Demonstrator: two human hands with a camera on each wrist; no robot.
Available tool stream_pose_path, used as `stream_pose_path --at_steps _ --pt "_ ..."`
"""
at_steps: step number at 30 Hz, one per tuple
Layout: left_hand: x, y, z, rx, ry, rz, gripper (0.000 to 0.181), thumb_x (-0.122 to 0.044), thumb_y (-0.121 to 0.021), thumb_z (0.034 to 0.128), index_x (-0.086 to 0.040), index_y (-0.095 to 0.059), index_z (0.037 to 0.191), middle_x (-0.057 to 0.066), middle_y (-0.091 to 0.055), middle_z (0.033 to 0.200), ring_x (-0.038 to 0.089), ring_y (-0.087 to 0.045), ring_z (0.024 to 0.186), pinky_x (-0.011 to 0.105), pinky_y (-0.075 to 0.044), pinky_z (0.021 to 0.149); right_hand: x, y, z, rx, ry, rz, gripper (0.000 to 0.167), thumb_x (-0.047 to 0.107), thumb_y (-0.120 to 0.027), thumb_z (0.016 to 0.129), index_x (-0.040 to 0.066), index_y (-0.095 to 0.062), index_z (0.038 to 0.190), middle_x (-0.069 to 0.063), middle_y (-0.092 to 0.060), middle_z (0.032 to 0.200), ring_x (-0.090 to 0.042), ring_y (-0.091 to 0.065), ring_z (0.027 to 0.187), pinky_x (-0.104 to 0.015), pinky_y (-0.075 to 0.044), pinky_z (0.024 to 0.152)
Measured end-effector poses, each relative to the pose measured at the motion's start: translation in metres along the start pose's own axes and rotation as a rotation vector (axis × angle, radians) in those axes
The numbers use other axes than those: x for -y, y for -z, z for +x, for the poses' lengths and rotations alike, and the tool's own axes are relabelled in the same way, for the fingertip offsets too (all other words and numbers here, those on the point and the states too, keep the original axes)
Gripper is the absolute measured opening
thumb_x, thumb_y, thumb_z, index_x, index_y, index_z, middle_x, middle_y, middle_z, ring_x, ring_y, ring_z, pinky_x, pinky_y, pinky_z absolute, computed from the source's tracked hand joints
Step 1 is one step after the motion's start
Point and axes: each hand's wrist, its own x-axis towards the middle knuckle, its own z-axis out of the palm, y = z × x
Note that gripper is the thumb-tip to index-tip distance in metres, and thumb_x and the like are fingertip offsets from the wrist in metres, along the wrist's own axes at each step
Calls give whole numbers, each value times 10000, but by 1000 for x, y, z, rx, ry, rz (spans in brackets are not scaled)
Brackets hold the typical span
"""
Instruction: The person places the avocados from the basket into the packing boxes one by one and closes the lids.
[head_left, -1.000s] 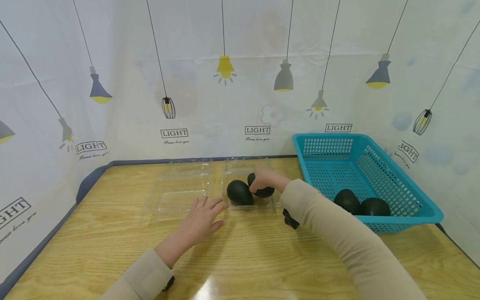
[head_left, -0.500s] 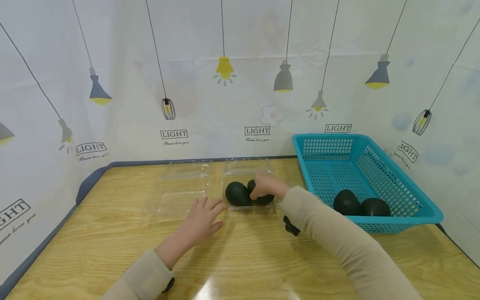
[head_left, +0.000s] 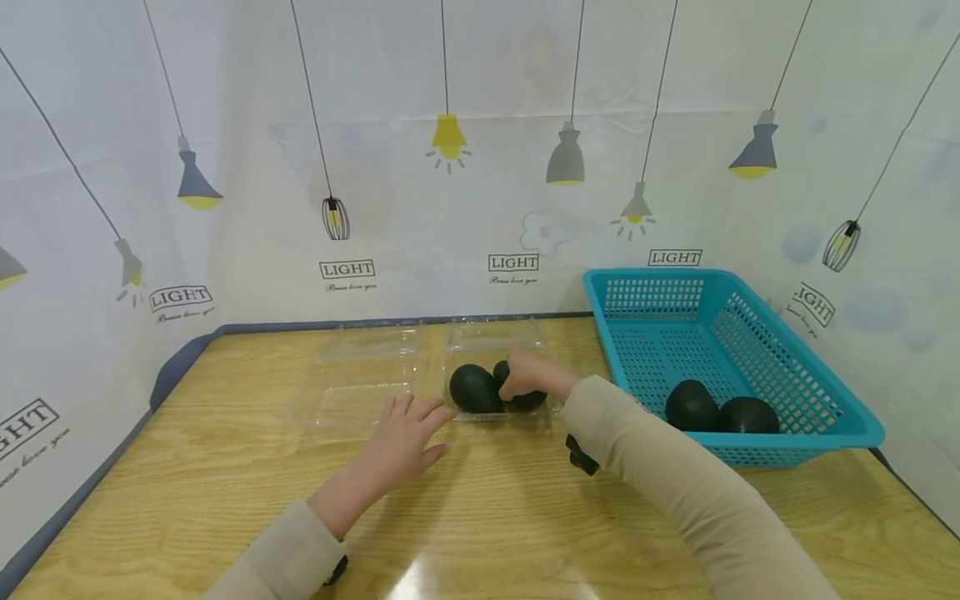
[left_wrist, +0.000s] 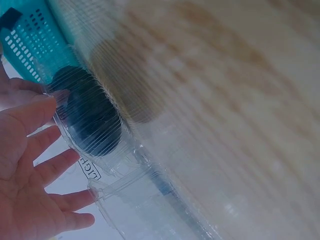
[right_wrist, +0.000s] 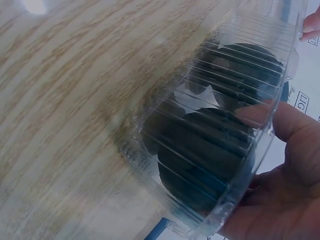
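Observation:
Two dark avocado-like fruits sit side by side in a clear ribbed plastic box (head_left: pixel 480 416). My right hand (head_left: pixel 534 374) reaches in from above and grips the right fruit (head_left: pixel 529 401); in the right wrist view its thumb and fingers lie round that fruit (right_wrist: pixel 202 160) behind the clear wall. The left fruit (head_left: pixel 474 389) rests untouched by the right hand. My left hand (head_left: pixel 397 442) has its fingers spread near the box's front left corner. In the left wrist view the fingers of the left hand (left_wrist: pixel 37 175) stand beside the clear wall, holding nothing; whether they touch it is unclear.
A second clear box (head_left: pixel 360 404) stands to the left on the wooden table (head_left: pixel 450 517). At the right, a turquoise basket (head_left: pixel 652 342) holds two dark fruits (head_left: pixel 692 406) near its front edge. A printed cloth (head_left: pixel 420 208) hangs behind.
Over the last second my right hand and its fruit have moved slightly down into the box, and the left fruit has shifted a little left. My left hand has stayed in place.

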Motion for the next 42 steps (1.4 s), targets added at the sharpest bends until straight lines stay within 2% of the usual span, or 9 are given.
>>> stream_pose_path --at_steps 16,23,25,27,30,34,37,39,42 --pt "0 0 -1 13 19 -6 426 -212 -678 834 -96 -556 1226 164 -508 1272 528 -394 1168 655 -263 977 -4 1 18 -5 6 -19 792 152 -643 826 -48 -171 1430 -245 -261 1445 -358 -404 1219 -444 -401 850" --pt "1 0 -2 11 15 22 435 -232 -673 837 -103 -558 1236 152 -511 1264 499 -412 1164 646 -282 969 -74 -16 151 -83 92 -130 798 389 -656 797 14 -302 1406 -208 -370 1394 -386 -448 1167 -456 -452 834" --pt "1 -1 -2 7 13 22 439 -235 -674 836 -106 -558 1239 150 -512 1263 498 -415 1161 646 -282 970 -79 -13 166 -105 94 -116 754 357 -635 803 36 -317 1406 -182 -383 1395 -361 -461 1160 -443 -451 834" --pt "2 -1 -2 6 13 22 442 -237 -675 835 -112 -556 1242 146 -512 1265 496 -414 1163 645 -279 972 -72 -5 160 -162 94 -96 669 319 -625 796 22 -393 1349 -178 -449 1327 -341 -496 1090 -412 -462 795" --pt "3 -2 -2 4 9 24 443 -238 -675 835 -117 -555 1244 142 -511 1269 490 -414 1165 643 -280 973 -55 13 131 -252 85 -26 226 242 -600 787 27 -577 851 -81 -566 809 -200 -478 663 -320 -384 575" --pt "3 -1 -1 5 7 19 443 -236 -675 835 -114 -553 1243 145 -508 1274 490 -410 1170 644 -277 974 -49 28 111 -296 44 114 365 253 -552 833 119 -362 551 -2 -297 525 -164 -229 476 -342 -295 497" --pt "2 -2 -1 10 5 11 446 -235 -675 835 -112 -552 1245 147 -507 1276 498 -402 1176 647 -272 977 -67 30 130 -265 -2 206 417 371 -559 863 -41 -590 918 -143 -586 878 -271 -544 740 -418 -453 676" --pt "2 -2 -1 15 6 9 446 -235 -674 836 -116 -551 1248 146 -506 1280 498 -397 1183 646 -268 981 -84 29 150 -237 -39 278 659 421 -559 870 -57 -417 1301 -217 -456 1290 -365 -486 1112 -470 -434 872" --pt "2 -2 -1 22 11 10 446 -234 -671 839 -122 -548 1253 139 -502 1286 495 -390 1192 641 -264 988 -131 20 220 -182 -111 409 866 477 -566 862 28 -132 1462 -184 -160 1499 -401 -269 1314 -535 -334 993"
